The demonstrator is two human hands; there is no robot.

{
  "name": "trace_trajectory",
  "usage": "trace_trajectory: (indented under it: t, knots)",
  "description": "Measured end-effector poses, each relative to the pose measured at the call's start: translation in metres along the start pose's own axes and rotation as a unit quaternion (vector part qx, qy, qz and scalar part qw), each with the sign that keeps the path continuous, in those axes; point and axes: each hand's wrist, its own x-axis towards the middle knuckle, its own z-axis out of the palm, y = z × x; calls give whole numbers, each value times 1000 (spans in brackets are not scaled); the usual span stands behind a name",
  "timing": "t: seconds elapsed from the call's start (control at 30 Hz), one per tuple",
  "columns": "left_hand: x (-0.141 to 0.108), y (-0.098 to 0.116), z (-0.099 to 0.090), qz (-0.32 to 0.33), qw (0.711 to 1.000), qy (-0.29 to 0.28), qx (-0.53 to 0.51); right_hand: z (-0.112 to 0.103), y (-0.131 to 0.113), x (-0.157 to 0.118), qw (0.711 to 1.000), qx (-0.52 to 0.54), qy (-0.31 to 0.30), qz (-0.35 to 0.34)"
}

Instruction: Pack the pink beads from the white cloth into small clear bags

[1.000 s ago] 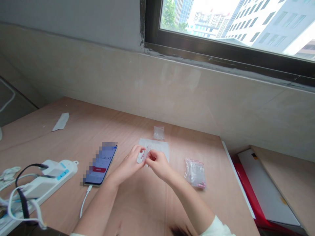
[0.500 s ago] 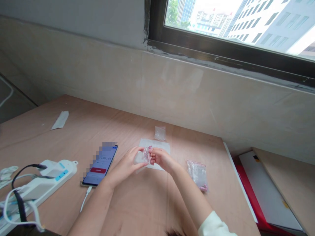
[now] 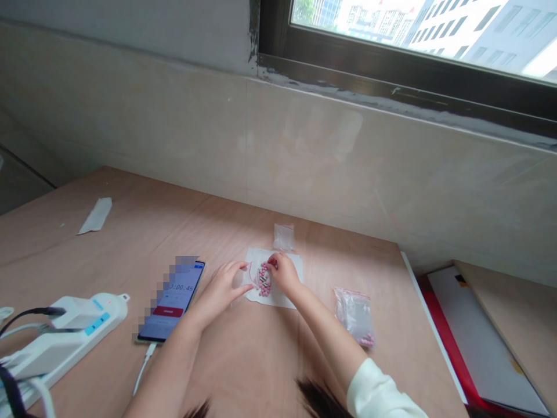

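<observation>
Pink beads with some dark metallic pieces lie in a small cluster on a white paper sheet. My left hand holds a small clear zip bag at the left of the beads, thumb and forefinger at its edges. The fingertips of my right hand are pinched at the upper right of the cluster; what they grip, if anything, is too small to make out. Behind the paper lies a small clear bag. A larger clear bag with pink beads at its bottom rests to the right.
A charging phone showing a timer lies left of my forearm. Farther left are a white power strip with plugs and cables, and a paper scrap. The wall borders the table's back; a red and white box stands right.
The beads now lie exposed on the paper beside the clear bag. My right hand has moved slightly up and right of the bag's mouth. The view has shifted a little.
</observation>
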Motion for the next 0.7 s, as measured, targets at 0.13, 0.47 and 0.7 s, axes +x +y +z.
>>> trace_trajectory:
  t: [0.13,0.47,0.7]
  knots:
    - [3,-4,3,2,1000,5,8,-6,1,3,999,-21,-38,11]
    - [3,0,6,-17,999,17,24,-12,-35,-13,997,75,-16,1]
    - [1,-16,3,-2,999,24,43,8,-21,3,992,-112,-25,60]
